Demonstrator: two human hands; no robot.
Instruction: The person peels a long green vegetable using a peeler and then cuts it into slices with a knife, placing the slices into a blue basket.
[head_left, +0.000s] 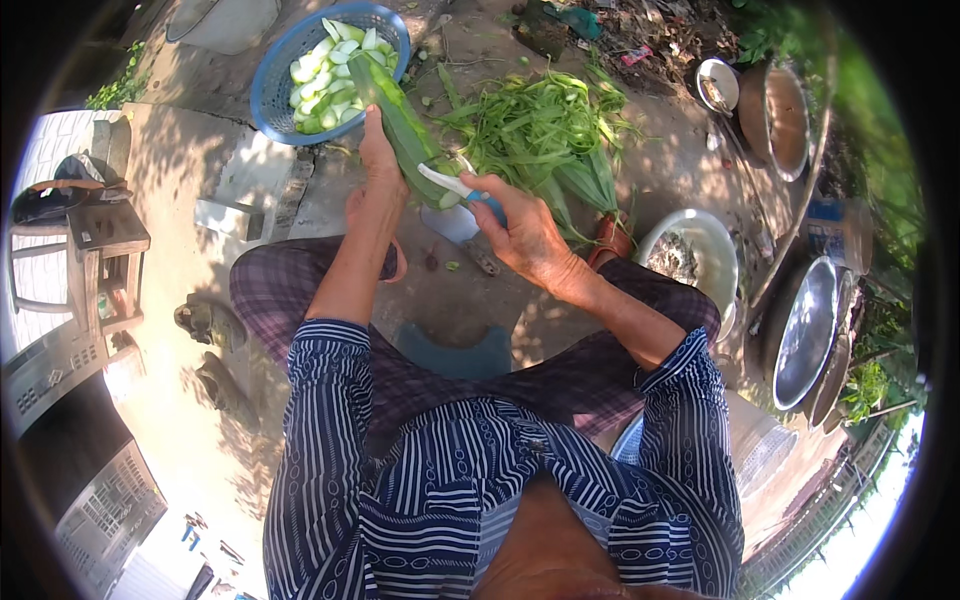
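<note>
My left hand (384, 154) grips a long green gourd-like vegetable (401, 127), its fingers wrapped around the side and back. The vegetable slants from the basket's edge down toward my right hand. In my right hand (529, 229) is a peeler (444, 180) with a white head and blue handle, held against the vegetable's lower end. Behind my left hand, a blue plastic basket (259, 94) holds many pale green peeled pieces (322, 82). A heap of green peel strips (544, 124) lies on the ground beyond my right hand. Below the vegetable, a knife's metal blade (450, 223) shows partly.
Several metal basins stand at the right, one (694, 221) near my knee and another (806, 334) tilted. A brick-like block (229, 217) lies left of my knee. Shoes (210, 322) and a wooden stool (109, 232) are farther left. A blue-grey seat (454, 352) shows beneath me.
</note>
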